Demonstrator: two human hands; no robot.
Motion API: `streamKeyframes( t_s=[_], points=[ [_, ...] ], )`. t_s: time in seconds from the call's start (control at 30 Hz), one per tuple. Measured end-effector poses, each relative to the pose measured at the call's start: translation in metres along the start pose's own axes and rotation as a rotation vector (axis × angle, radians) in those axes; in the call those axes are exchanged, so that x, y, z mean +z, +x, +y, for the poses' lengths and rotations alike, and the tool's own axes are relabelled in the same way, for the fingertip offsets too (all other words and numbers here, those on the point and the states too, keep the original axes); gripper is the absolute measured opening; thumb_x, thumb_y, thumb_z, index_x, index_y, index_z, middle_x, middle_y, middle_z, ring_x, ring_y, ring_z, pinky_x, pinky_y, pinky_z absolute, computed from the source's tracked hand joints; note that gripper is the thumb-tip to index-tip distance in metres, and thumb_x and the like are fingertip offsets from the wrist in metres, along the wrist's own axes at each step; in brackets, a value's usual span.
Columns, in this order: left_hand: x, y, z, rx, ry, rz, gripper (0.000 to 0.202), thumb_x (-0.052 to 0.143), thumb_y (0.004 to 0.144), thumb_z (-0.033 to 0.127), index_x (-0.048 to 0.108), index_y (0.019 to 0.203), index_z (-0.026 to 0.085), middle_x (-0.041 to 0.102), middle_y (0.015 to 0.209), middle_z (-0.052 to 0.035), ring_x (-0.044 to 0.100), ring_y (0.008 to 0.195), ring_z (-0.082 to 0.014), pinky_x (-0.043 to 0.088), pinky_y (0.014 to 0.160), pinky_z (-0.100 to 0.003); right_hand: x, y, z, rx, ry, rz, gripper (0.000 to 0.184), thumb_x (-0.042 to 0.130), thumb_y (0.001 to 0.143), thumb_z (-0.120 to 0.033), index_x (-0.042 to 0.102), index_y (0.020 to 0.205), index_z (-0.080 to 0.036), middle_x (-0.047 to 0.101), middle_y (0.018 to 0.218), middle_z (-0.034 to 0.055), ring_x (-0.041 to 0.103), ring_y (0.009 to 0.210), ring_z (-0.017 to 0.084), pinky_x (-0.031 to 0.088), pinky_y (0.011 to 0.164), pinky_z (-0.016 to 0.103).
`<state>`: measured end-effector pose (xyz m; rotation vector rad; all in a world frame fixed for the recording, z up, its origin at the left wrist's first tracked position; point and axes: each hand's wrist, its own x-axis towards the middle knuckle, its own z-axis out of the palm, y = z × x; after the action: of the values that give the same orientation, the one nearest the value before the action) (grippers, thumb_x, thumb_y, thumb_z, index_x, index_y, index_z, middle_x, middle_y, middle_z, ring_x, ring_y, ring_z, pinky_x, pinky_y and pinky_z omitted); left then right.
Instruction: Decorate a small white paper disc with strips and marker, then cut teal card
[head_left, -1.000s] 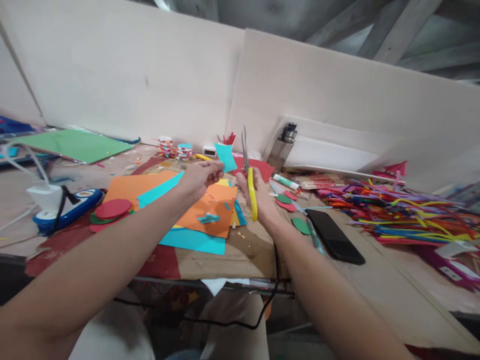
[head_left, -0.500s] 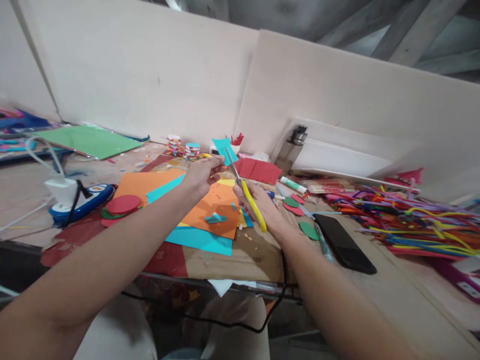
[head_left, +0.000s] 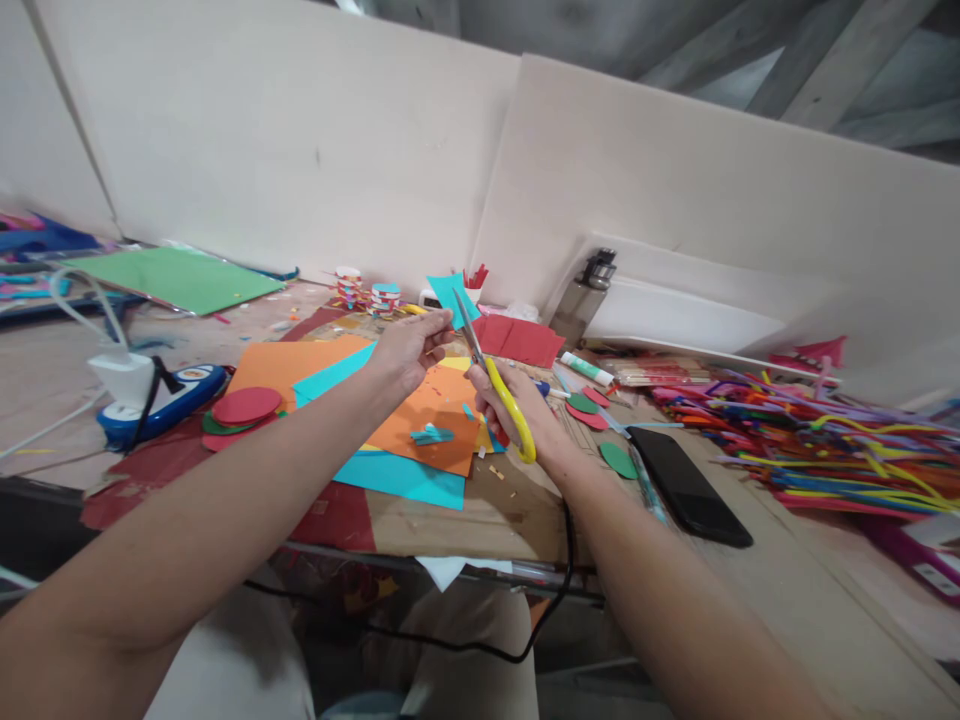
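Note:
My left hand pinches a small teal paper piece and holds it up above the table. Closed round the yellow-handled scissors is my right hand; the blades slant up and left and meet the lower edge of the teal piece. Below both hands lie orange sheets and a teal sheet, with small teal offcuts on the orange.
Red and green paper circles lie left beside a blue device. A black phone, glue stick, red paper, a bottle and a heap of coloured pipe cleaners sit right. Green sheet far left.
The scissors have tilted from upright to slanting left and come against the teal piece. Both hands have stayed close together above the orange sheets; the camera shifted slightly.

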<state>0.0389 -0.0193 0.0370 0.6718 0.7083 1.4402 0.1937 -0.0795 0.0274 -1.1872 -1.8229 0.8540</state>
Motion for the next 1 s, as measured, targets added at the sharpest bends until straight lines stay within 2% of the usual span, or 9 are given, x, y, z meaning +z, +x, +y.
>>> streamKeyframes(
  t_s=[0.43,1.0],
  points=[
    [-0.0005,0.0015,-0.0004,-0.013,-0.022,-0.019,0.006,0.068,0.075,0.012,0.065,0.07,0.013,0.061,0.058,0.0014,0.055,0.05,-0.0042,0.035,0.046,-0.015,-0.0001,0.0,0.0022,0.0,-0.044,-0.011,0.046,0.047,0.084,-0.066,0.045,0.074,-0.021,0.049,0.053,-0.0036,0.044,0.042,0.008,0.034,0.038,0.02],
    [0.0004,-0.0007,-0.0004,0.009,-0.014,-0.032,0.007,0.071,0.072,0.013,0.064,0.069,0.012,0.06,0.056,0.0019,0.055,0.049,-0.0043,0.038,0.047,-0.015,0.0008,-0.0005,-0.0003,0.003,-0.021,0.008,0.045,0.051,0.082,-0.064,0.046,0.073,-0.021,0.048,0.054,-0.0036,0.043,0.043,0.008,0.033,0.037,0.019]
  ],
)
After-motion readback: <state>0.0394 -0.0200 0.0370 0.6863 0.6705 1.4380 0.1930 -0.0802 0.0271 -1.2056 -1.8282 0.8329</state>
